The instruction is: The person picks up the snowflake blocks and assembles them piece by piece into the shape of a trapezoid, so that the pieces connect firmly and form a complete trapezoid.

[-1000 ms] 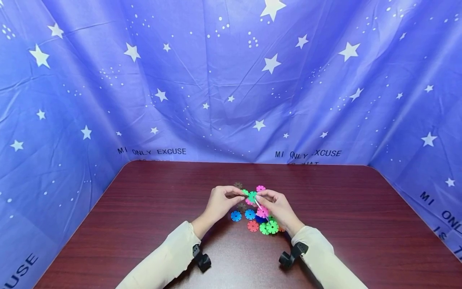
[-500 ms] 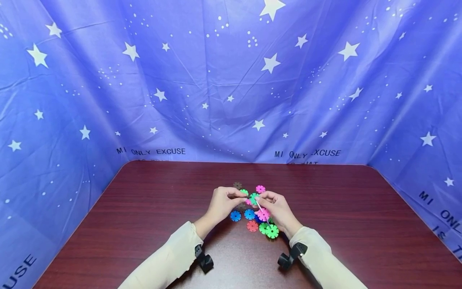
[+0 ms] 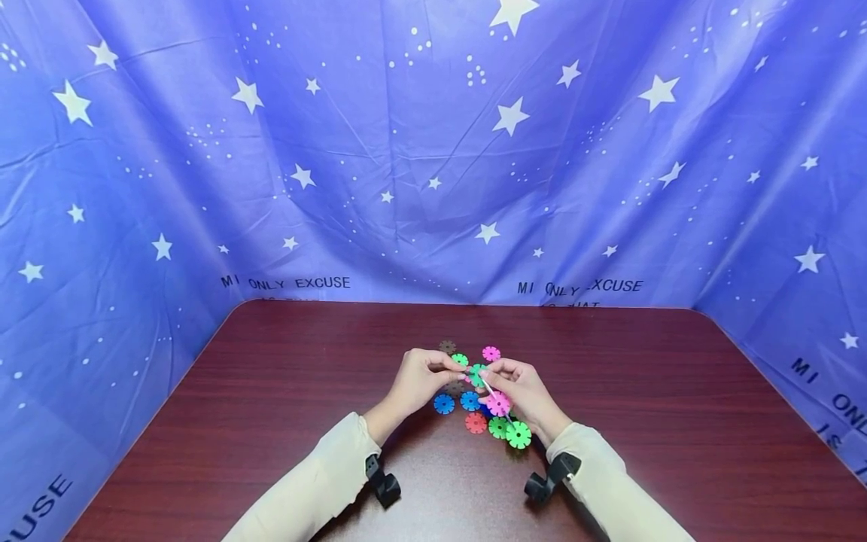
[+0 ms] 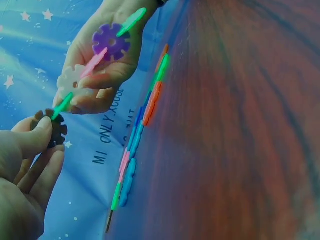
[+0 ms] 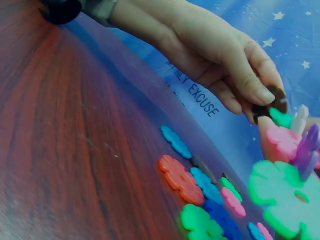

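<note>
While the left hand pinches the brown disc between thumb and fingers, the right hand holds the disc chain at its white disc. Each hand has a narrow grip. The brown disc is raised above the worktop, against the chain's green disc; slot engagement cannot be determined. A red disc and a blue disc lie on the worktop near the hands.

"What hangs behind the bench?"
"A creased blue-violet cloth, printed with white stars and dots."
"And low on it?"
"Black lettering, including ONLY EXCUSE. The bench is dark reddish, grained like wood, its far corners rounded."
</note>
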`<act>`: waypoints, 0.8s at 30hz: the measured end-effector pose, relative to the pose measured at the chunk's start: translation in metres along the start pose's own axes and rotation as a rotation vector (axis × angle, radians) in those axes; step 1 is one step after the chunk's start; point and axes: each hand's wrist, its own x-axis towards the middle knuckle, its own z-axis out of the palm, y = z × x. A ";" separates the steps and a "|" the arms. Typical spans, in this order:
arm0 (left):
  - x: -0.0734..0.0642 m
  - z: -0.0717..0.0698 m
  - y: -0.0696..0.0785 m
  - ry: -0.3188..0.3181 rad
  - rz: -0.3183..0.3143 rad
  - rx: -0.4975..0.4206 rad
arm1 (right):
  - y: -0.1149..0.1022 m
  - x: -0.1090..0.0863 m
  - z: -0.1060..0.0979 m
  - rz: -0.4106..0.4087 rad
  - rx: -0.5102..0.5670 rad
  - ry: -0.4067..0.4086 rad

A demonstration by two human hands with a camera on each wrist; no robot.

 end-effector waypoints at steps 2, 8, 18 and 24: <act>0.000 0.000 0.002 0.000 0.005 0.008 | 0.001 0.000 0.001 -0.001 -0.001 -0.003; -0.002 -0.002 0.004 -0.014 -0.025 0.029 | 0.001 0.000 0.003 0.027 0.000 0.000; -0.011 -0.014 -0.003 -0.145 -0.238 -0.102 | -0.001 0.000 0.003 0.105 0.020 0.048; -0.018 -0.021 -0.003 -0.211 -0.365 -0.097 | -0.005 -0.001 0.000 0.096 0.032 0.062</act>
